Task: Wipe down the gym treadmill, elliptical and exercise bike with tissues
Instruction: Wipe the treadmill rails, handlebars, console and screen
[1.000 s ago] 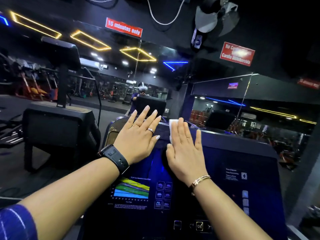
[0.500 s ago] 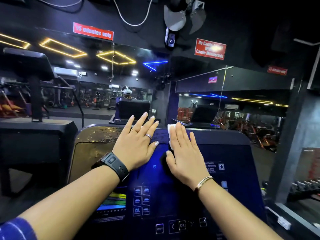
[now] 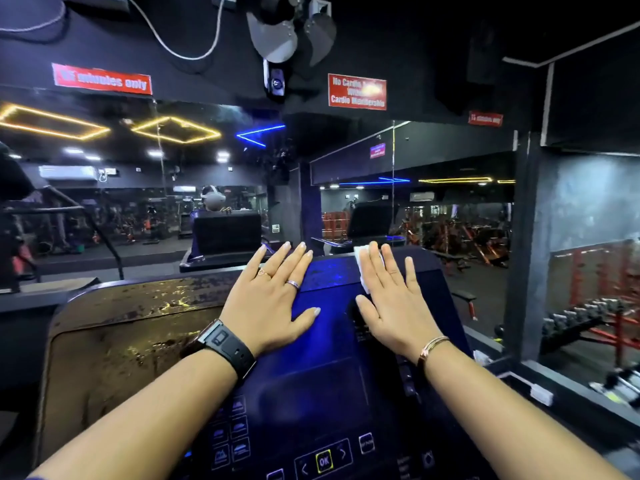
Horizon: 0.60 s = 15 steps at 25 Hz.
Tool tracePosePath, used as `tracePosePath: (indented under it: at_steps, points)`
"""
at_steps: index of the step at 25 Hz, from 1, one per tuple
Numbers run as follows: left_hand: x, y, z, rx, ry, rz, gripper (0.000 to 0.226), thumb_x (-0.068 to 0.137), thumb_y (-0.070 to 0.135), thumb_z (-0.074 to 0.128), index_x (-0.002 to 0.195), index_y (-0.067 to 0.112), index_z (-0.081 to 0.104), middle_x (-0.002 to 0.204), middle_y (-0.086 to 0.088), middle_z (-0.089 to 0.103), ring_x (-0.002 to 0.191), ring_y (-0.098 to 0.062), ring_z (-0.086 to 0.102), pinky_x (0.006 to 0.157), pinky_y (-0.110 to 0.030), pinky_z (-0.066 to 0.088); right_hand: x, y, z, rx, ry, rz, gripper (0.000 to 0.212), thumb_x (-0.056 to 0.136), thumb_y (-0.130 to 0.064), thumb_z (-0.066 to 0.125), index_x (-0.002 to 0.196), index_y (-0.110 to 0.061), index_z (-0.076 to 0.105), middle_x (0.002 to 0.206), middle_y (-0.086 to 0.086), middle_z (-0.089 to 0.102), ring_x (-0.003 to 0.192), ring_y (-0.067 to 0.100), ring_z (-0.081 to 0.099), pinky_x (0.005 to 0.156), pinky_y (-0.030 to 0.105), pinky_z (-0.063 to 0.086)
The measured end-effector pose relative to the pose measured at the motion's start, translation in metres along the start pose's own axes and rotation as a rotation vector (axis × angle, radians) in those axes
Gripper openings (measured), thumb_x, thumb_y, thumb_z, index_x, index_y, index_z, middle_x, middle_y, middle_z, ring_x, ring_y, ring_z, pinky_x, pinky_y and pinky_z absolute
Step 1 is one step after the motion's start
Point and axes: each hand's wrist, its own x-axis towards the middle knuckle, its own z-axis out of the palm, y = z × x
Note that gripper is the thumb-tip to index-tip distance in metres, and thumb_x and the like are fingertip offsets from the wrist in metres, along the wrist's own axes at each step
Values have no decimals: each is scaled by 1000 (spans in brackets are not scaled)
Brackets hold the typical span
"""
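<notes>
The right grip [image 3: 391, 306] lies flat, fingers straight, pressing the tissue [image 3: 363, 275] onto the console [image 3: 311, 375] at its top edge. The left grip [image 3: 273, 303] rests flat just beside, fingers spread, holding nothing. Bare panel shows between them and down toward the buttons [image 3: 323, 460]; the console's right edge is near the right grip.

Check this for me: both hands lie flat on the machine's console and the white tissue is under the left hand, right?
Not quite: the head view shows the white tissue under the right hand, not the left hand. Both hands do lie flat on the console.
</notes>
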Motion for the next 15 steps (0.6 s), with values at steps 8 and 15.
tracePosePath:
  at_steps: [8, 15]
  points:
    - [4, 11, 3, -1, -27, -7, 85, 84, 62, 34, 148, 7, 40, 153, -8, 40, 142, -26, 37, 116, -48, 20, -4, 46, 9, 102, 19, 527, 68, 100, -43, 21, 154, -12, -8, 161, 7, -11, 148, 19, -14, 118, 50, -8]
    - [2, 12, 4, 38, -38, -14, 85, 85, 62, 33, 149, 6, 37, 154, -8, 38, 142, -27, 36, 117, -46, 19, -36, 65, 25, 113, 219, 393, 64, 93, -38, 15, 153, -17, 22, 160, 0, 19, 149, 25, -3, 115, 52, -9]
